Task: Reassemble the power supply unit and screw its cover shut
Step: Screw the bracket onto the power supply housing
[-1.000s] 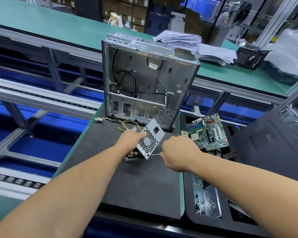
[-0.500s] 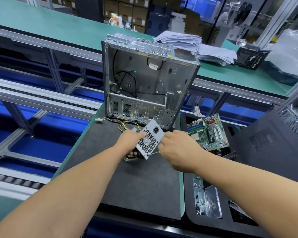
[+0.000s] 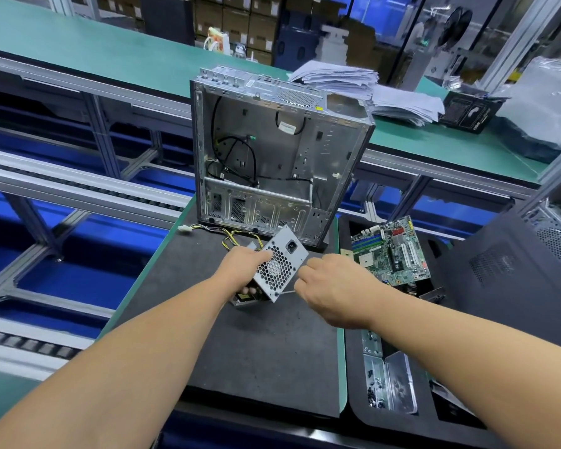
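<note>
PSU held tilted on the mat.
Left hand grips its side; right hand pinches a screwdriver at its grey, perforated cover's lower corner.

Power supply unit in my left hand: bare sheet metal, dull silver, perforated grille. Computer case same unpainted metal, slight sheen. Mat matt dark, probably foam or rubber. Paper stack white, crumpled.
</note>
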